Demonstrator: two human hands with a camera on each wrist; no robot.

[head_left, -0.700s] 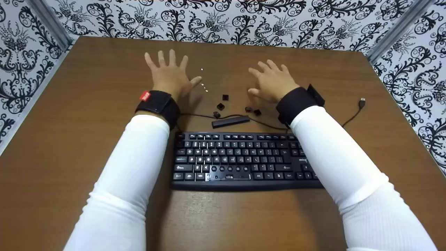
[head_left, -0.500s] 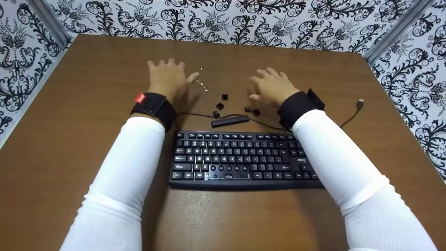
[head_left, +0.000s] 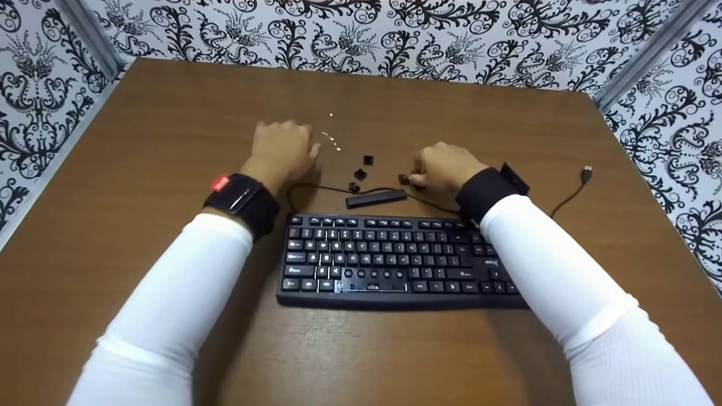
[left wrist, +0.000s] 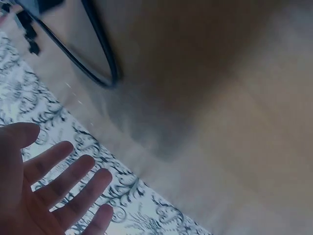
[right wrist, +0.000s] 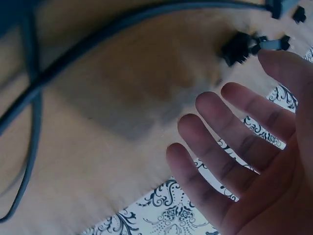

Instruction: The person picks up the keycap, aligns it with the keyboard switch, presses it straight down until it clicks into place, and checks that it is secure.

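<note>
The left hand (head_left: 282,149) has spread fingers and the right hand (head_left: 448,167) has loose ones near black keycaps (head_left: 404,179), which lie between the keyboard (head_left: 372,256) and the table's (head_left: 350,349) far edge.

Two hands (head_left: 282,149) (head_left: 448,166), one keyboard (head_left: 383,254), one long key (head_left: 376,198) and five small loose keycaps (head_left: 360,174) are visible.

Pale legends mark the keys of the black keyboard (head_left: 395,261); one key (head_left: 335,271) in the lower left shows what looks like an X, and most others are too small to read surely. A light brand mark (head_left: 492,263) stands on the keyboard's right part, its letters blurred. The red tag (head_left: 220,182) on the left wristband (head_left: 242,204) has light lettering, unreadable.
</note>
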